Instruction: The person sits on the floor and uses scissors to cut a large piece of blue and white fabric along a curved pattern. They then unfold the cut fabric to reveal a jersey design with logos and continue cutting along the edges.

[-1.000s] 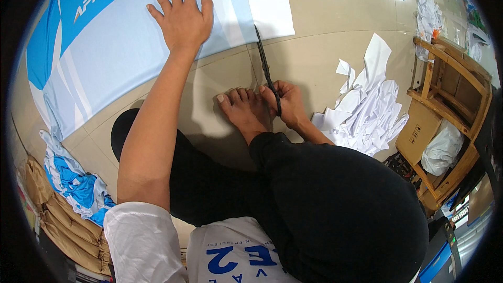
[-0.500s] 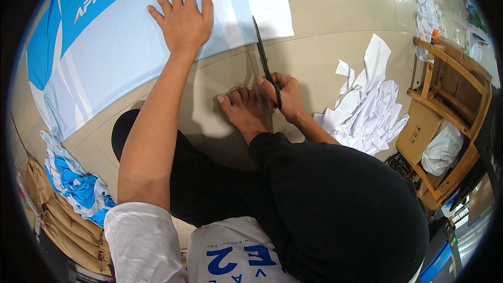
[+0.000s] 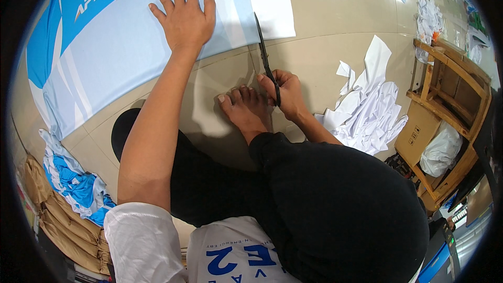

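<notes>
A blue, pale blue and white printed fabric piece [image 3: 120, 57] lies spread over the tiled floor at the upper left. My left hand [image 3: 188, 21] rests flat on it, fingers spread. Dark scissors [image 3: 266, 63] are gripped in my right hand [image 3: 287, 94], just above my bare foot [image 3: 243, 107]. Their blades point away from me, with the tip at the fabric's near edge, by the border of its white strip. Whether fabric lies between the blades I cannot tell.
White fabric scraps [image 3: 367, 107] are heaped right of my right hand. Beyond them stands a wooden frame [image 3: 456, 73] with a cardboard box [image 3: 416, 131] and a white plastic bag [image 3: 441, 149]. At the left lie crumpled blue-and-white cloth [image 3: 78, 183] and brown wrapped bundles [image 3: 68, 225].
My left hand has shifted very slightly to the right and up together with the fabric. The scissors and my right hand have risen a touch.
</notes>
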`<control>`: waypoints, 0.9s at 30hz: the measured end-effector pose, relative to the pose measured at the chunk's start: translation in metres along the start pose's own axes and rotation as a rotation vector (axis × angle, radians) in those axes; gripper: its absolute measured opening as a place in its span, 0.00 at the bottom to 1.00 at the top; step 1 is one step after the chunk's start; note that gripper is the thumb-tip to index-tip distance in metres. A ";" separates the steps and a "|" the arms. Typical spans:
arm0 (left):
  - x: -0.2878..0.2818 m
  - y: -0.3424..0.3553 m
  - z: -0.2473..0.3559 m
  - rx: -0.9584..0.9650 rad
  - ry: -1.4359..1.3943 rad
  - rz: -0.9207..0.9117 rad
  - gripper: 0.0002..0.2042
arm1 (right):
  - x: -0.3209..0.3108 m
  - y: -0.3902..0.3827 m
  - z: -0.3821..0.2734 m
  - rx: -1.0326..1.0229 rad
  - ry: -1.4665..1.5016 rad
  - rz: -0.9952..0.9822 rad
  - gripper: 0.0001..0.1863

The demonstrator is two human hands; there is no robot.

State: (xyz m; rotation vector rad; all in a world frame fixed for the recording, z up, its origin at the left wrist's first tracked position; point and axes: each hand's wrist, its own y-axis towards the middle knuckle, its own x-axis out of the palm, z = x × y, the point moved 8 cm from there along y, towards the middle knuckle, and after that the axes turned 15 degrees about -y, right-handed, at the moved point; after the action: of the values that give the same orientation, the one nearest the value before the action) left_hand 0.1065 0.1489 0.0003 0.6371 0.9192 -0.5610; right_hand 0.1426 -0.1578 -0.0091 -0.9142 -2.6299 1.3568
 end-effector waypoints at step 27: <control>0.000 0.001 0.001 -0.074 -0.020 -0.051 0.35 | -0.004 0.017 -0.031 0.010 -0.064 0.041 0.26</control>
State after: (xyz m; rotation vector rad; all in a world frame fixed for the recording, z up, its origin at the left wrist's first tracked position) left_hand 0.1078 0.1492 0.0014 0.5422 0.9346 -0.5754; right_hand 0.1635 -0.1300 -0.0023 -0.9447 -2.6622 1.4316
